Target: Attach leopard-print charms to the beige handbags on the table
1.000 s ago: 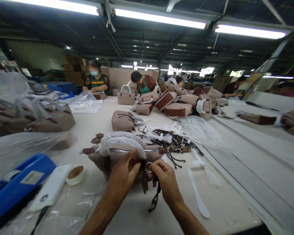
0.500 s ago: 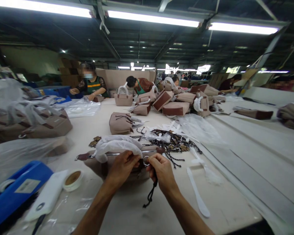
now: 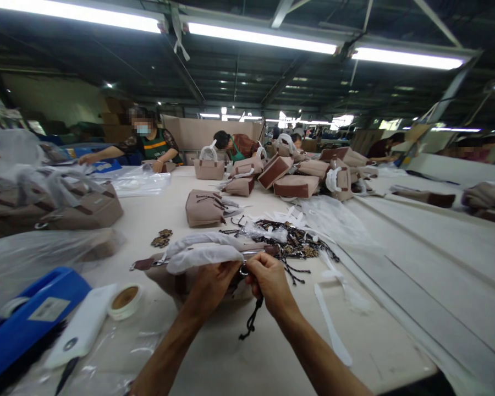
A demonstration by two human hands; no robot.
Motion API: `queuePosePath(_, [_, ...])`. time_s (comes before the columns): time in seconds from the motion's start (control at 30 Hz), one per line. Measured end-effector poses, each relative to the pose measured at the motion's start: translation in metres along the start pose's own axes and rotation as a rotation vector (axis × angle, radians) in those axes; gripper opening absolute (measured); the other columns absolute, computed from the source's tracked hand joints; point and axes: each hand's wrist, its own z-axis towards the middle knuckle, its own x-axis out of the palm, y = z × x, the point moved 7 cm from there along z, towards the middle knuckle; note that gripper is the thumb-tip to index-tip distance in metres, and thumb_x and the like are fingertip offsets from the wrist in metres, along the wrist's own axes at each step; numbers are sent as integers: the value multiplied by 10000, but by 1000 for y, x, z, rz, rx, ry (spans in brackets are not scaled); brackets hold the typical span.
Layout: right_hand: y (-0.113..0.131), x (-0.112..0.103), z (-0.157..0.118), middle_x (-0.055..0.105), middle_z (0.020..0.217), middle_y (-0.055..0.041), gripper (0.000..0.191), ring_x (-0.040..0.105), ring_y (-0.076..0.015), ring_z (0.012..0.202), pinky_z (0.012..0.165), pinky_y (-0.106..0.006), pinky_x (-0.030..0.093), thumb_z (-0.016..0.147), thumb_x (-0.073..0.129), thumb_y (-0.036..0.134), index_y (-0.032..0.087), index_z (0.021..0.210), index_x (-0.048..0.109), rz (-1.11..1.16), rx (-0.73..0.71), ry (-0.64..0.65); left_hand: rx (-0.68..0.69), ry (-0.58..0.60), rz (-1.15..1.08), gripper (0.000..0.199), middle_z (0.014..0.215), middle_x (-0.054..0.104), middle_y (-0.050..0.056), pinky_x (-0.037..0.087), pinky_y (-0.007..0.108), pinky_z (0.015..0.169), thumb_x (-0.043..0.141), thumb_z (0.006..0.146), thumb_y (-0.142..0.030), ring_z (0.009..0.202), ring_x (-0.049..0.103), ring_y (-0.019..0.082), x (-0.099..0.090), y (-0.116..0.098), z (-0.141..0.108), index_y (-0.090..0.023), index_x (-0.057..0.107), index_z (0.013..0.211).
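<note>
A taupe handbag (image 3: 159,279) with a zip and brown leather tabs lies in front of me, its handles (image 3: 206,257) wrapped in white tissue. My left hand (image 3: 214,283) is closed at the bag's near side, pinching it below the wrapped handle; the exact spot is hidden by the fingers. Just beside it, my right hand (image 3: 268,275) pinches a silver metal ring (image 3: 243,270) against the bag. A knotted black cord (image 3: 252,320) dangles beneath the right hand. Behind the bag lies a heap of braided-cord charms (image 3: 301,242).
To the left are a blue tape dispenser (image 3: 37,324), a white device with a cable (image 3: 82,324) and a tape roll (image 3: 125,301). A white plastic strip (image 3: 332,324) lies right. Several handbags (image 3: 297,186) are piled farther back. Co-workers (image 3: 157,140) sit across the table.
Both hands have drawn slightly closer together, and the ring has moved up and left against the bag. Across the table, a co-worker's arm has stretched out to the left.
</note>
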Motion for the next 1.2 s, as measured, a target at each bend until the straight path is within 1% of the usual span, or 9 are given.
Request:
queuePosePath(0.1, [3, 2, 1, 561, 436, 51, 202, 379, -52, 284, 263, -139, 234, 677, 615, 341, 191, 634, 488, -33, 30, 40, 60, -40, 20, 139, 825, 709, 20, 428, 312, 872, 631, 794, -341, 872, 624, 233, -6, -8, 0, -232, 696, 737])
queuePosePath(0.23, [5, 1, 1, 590, 479, 59, 278, 430, -74, 323, 286, -145, 287, 674, 671, 383, 187, 814, 533, -41, 47, 89, 42, 103, -34, 212, 785, 706, 20, 469, 293, 753, 593, 804, -370, 804, 626, 223, -1, -4, 3, -194, 688, 731])
queuePosePath(0.3, [6, 1, 2, 598, 496, 55, 309, 435, -69, 336, 300, -143, 291, 677, 695, 409, 185, 810, 529, -35, 32, 118, 0, 162, -24, 269, 759, 707, 23, 473, 287, 699, 565, 809, -403, 787, 625, 225, 1, 1, 4, -175, 683, 727])
queuePosePath(0.47, [8, 7, 4, 610, 544, 28, 348, 468, -73, 383, 337, -161, 335, 689, 715, 465, 153, 770, 586, -51, -11, 236, -64, 165, -9, 339, 713, 702, 29, 470, 290, 659, 559, 794, -473, 757, 637, 235, -1, 11, 5, -164, 678, 722])
queuePosePath(0.6, [7, 8, -2, 612, 582, 22, 331, 510, -101, 439, 386, -198, 386, 735, 687, 471, 151, 810, 645, -100, -63, 219, -87, 133, -17, 352, 720, 700, 26, 461, 290, 641, 555, 810, -480, 718, 640, 223, -1, 17, 4, -158, 676, 733])
queuePosePath(0.73, [9, 6, -11, 677, 730, -2, 270, 573, -139, 562, 492, -237, 449, 729, 711, 361, 187, 936, 704, -164, -165, 177, -83, 70, -12, 307, 767, 717, 30, 465, 294, 669, 594, 801, -447, 754, 648, 224, -1, 21, 4, -158, 696, 783])
queuePosePath(0.83, [4, 3, -10, 666, 719, 6, 310, 582, -137, 559, 513, -242, 461, 711, 713, 335, 183, 980, 678, -75, -129, 138, -89, 83, -62, 319, 778, 719, 35, 470, 298, 674, 593, 807, -453, 746, 643, 217, 1, 23, 5, -153, 702, 818])
queuePosePath(1.03, [-4, -1, 1, 605, 588, 28, 300, 548, -108, 466, 427, -208, 423, 643, 744, 373, 155, 791, 601, 10, -8, 167, -127, 120, -49, 340, 655, 657, 6, 424, 277, 594, 593, 802, -465, 637, 591, 181, 4, 25, 4, -154, 664, 686])
queuePosePath(1.2, [7, 2, 12, 570, 544, 45, 250, 497, -79, 410, 361, -175, 352, 656, 721, 350, 141, 775, 651, -177, 28, 372, -134, 140, -78, 309, 645, 654, 3, 425, 275, 576, 602, 791, -440, 611, 576, 175, 5, 25, 4, -158, 675, 689])
